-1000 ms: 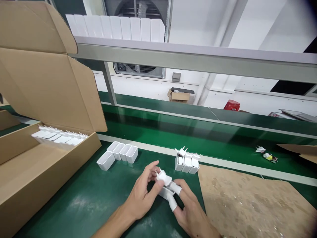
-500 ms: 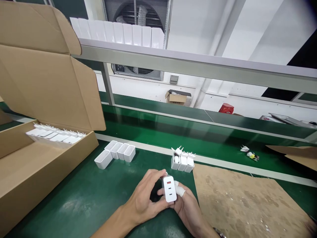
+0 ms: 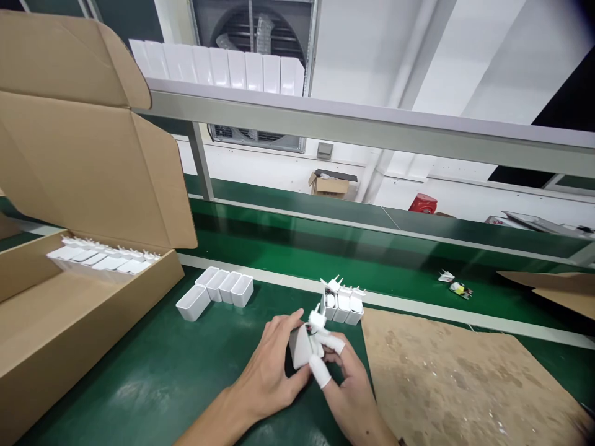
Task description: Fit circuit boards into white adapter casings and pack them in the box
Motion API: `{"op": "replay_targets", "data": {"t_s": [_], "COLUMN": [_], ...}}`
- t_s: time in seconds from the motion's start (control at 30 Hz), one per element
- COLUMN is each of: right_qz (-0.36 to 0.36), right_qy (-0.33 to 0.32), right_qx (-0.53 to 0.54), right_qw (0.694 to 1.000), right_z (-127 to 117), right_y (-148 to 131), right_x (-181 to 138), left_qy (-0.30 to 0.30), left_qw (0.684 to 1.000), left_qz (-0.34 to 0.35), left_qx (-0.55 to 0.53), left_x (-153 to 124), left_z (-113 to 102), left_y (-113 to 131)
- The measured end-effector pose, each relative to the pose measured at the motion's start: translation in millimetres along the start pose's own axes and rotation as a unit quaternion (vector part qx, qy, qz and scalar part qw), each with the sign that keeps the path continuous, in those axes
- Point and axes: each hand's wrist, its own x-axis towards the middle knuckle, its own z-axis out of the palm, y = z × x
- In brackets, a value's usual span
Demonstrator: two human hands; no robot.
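Note:
A white charger [image 3: 302, 350] is tilted between my two hands, over the green tabletop. My left hand [image 3: 271, 358] grips its body from the left, thumb below and fingers above. A white plug head with two pins [image 3: 317, 320] stands at its upper end, and small dark parts show beneath it. My right hand [image 3: 348, 379], with white finger cots on thumb and forefinger, closes on the charger's right side near that plug. The ported face is out of sight. Just beyond stand several white housings with plugs on top [image 3: 343, 306]. Farther left are open white housings [image 3: 223, 288].
An open cardboard box [image 3: 116, 310] on the left holds a row of white chargers [image 3: 105, 257]. A stained cardboard sheet [image 3: 455, 378] covers the right side. A loose plug [image 3: 446, 276] and a circuit board [image 3: 460, 289] lie on the green belt [image 3: 288, 248].
The charger has been turned, so its ported face no longer shows and the plug end does. My right hand has shifted its fingers, bringing the thumb round to the near side.

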Motion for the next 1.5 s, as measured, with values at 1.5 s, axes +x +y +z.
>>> {"op": "replay_targets", "data": {"t_s": [1.5], "right_qz": [-0.279], "right_qy": [0.019], "right_qx": [-0.391], "right_qw": [0.877], "right_z": [-13], "right_y": [26], "right_x": [16], "left_qy": [-0.112], "left_qw": [0.993], "left_qz": [0.027], "left_qx": [0.037], "left_x": [114], "left_z": [-4], "left_y": [-27]}}
